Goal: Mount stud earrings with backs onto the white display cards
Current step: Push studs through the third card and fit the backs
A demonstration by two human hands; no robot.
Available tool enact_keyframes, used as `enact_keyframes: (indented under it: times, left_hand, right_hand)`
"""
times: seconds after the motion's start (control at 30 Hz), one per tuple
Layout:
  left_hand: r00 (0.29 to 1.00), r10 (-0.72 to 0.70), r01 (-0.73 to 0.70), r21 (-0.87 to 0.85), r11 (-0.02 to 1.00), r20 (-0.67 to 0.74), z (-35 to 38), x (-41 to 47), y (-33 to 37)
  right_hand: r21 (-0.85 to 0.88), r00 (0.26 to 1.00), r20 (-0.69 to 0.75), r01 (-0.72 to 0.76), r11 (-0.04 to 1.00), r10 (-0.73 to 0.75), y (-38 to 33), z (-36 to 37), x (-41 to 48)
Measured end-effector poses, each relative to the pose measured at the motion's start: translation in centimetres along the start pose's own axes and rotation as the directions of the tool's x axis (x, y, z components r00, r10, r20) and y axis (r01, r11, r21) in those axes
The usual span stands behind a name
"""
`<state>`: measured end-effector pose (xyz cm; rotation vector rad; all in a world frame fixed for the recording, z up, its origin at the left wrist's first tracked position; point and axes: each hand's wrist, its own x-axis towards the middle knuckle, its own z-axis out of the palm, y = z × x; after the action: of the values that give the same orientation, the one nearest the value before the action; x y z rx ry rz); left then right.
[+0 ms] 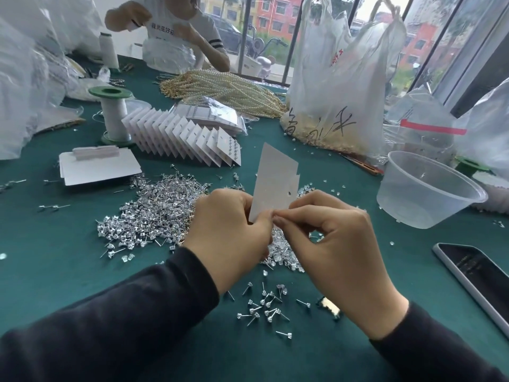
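Watched from my remote desk: loose studs point(162, 210) heaped left; left hand point(228, 224) pinches the white card point(275, 183) upright, centre, near; right hand point(338, 238) pinches its lower edge, any stud there hidden; seating one, I judge; next, a square push through

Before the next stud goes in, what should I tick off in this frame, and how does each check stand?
1. Cards gripped: ok. The left hand and right hand pinch the lower edge of the white display cards, held upright.
2. Stud seated at the pinch: cannot tell; the hands cover that spot.
3. Stud supply: ok. The pile of stud earrings lies just left of the hands.
4. Backs at hand: ok. Clear earring backs lie beneath the hands.
5. Earlier cards out of the way: ok. The row of standing cards sits behind the pile.
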<state>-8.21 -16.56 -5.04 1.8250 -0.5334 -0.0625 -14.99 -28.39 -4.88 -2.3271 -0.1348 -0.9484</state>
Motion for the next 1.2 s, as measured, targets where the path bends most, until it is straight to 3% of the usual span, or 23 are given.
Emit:
enact_keyframes:
  times: [0.33,0.53,0.73,0.93,1.2]
  left_hand:
    - [0.997,0.065,-0.063,0.044,0.997,-0.039,0.09,-0.10,-0.08]
    - [0.960,0.267,-0.235,0.279,0.931,-0.081,-0.13,-0.42,0.43]
    - [0.933,0.354,-0.307,0.361,0.880,-0.067,-0.22,-0.80,0.67]
    - [0.939,0.329,-0.284,0.316,0.906,-0.102,-0.24,-0.79,0.74]
    - [0.941,0.314,-0.258,0.335,0.906,-0.125,-0.34,-0.49,0.53]
  right_hand:
    - [-0.018,1.000,0.000,-0.029,0.999,0.029,0.00,0.13,-0.13]
    - [0.029,0.995,0.001,-0.101,0.995,0.101,0.03,0.23,-0.17]
    - [-0.151,0.995,-0.085,0.038,0.988,-0.052,-0.22,0.58,-0.28]
    - [-0.024,0.995,-0.103,-0.022,0.999,0.019,-0.24,0.35,-0.19]
    - [-0.048,0.995,-0.096,0.017,0.999,-0.021,-0.34,0.49,-0.16]
